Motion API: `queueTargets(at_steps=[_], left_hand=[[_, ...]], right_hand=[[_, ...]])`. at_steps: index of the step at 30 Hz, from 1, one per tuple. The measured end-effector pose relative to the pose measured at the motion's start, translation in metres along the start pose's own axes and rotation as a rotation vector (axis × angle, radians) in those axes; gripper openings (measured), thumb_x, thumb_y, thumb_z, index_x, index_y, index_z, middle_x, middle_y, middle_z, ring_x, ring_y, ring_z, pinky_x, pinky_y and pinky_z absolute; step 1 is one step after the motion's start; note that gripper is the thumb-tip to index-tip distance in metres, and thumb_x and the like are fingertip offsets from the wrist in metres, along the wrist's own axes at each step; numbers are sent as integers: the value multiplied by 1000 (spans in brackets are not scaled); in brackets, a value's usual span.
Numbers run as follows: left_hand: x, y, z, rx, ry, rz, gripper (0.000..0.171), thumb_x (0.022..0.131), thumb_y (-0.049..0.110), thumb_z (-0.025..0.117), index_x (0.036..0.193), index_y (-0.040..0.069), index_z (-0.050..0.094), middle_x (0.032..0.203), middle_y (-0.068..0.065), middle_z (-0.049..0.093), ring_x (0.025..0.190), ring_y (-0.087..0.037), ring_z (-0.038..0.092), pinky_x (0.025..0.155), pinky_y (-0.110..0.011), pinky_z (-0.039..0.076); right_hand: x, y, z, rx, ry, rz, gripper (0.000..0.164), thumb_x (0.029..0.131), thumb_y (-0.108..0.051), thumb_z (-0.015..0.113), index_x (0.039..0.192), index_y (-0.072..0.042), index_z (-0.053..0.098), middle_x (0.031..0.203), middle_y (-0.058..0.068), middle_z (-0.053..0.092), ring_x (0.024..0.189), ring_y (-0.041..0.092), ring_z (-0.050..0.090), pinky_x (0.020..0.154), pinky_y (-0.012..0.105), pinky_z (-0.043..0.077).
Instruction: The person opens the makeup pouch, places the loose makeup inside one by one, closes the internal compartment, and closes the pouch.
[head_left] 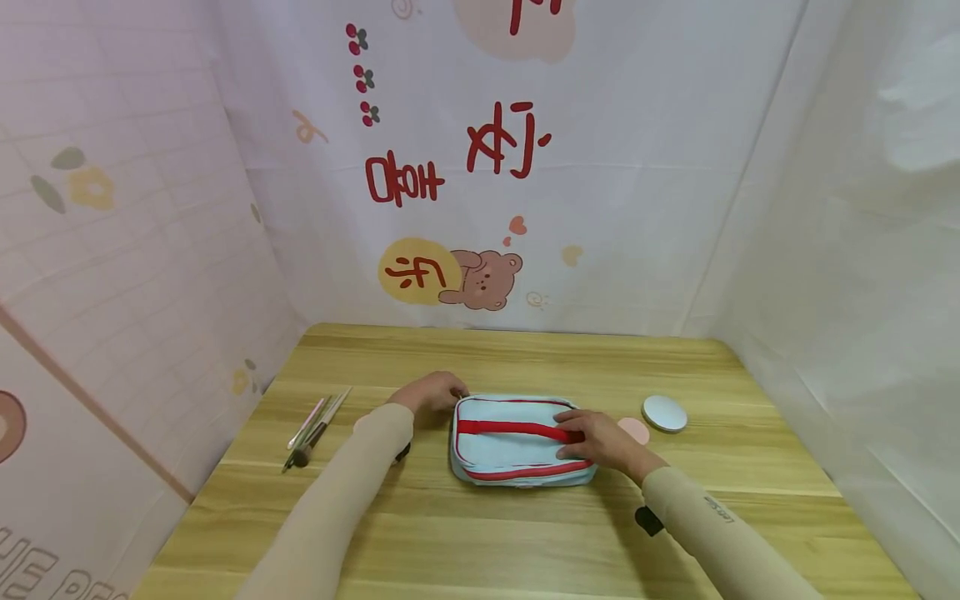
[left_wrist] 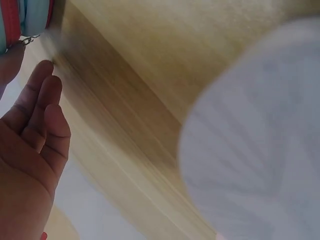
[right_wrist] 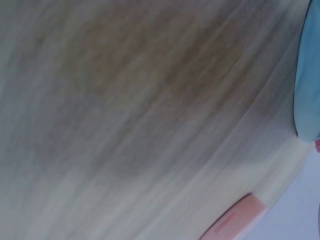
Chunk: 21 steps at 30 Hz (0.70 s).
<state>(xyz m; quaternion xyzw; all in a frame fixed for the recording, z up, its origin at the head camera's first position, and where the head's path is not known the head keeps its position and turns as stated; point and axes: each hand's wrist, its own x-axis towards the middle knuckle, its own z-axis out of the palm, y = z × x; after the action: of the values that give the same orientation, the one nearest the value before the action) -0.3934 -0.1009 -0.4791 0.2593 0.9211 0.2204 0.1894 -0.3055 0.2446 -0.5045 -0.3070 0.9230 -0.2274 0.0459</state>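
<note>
A light blue zip bag (head_left: pixel 510 442) with red trim and a red strap (head_left: pixel 517 428) lies in the middle of the wooden table. At its back left corner is my left hand (head_left: pixel 435 390); in the left wrist view, its thumb and forefinger pinch a small metal zipper pull (left_wrist: pixel 30 40), while the other fingers stay loosely bent. My right hand (head_left: pixel 603 440) rests on the bag's right end, fingers spread over the top and the strap's end. The right wrist view catches only the bag's blue side (right_wrist: pixel 309 85), with the hand out of sight.
Several makeup brushes (head_left: pixel 318 429) lie at the left. A round white case (head_left: pixel 664 413) sits at the right, beside a pink item (head_left: pixel 635 430). Another pink item (head_left: pixel 358 423) is partly behind the left sleeve. A blurred pale round shape (left_wrist: pixel 255 140) fills the left wrist view's right side.
</note>
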Motion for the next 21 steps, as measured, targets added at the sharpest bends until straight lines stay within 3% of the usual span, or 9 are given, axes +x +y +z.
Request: queueTargets(at_steps=[12, 21], left_hand=[[-1, -5, 4, -36, -18, -18, 20, 96, 2, 57, 96, 11, 74, 84, 1, 60, 77, -15, 51, 69, -28, 44], [-9, -5, 0, -26, -30, -39, 24, 101, 16, 55, 82, 4, 63, 70, 2, 51, 66, -13, 46, 63, -27, 38]], right_hand=[[0, -2, 3, 3, 2, -3, 51, 86, -36, 77, 121, -1, 70, 134, 11, 60, 125, 36, 53, 102, 52, 42], [0, 0, 2, -26, 16, -14, 49, 86, -36, 77, 121, -2, 70, 133, 11, 61, 124, 36, 54, 101, 51, 43]])
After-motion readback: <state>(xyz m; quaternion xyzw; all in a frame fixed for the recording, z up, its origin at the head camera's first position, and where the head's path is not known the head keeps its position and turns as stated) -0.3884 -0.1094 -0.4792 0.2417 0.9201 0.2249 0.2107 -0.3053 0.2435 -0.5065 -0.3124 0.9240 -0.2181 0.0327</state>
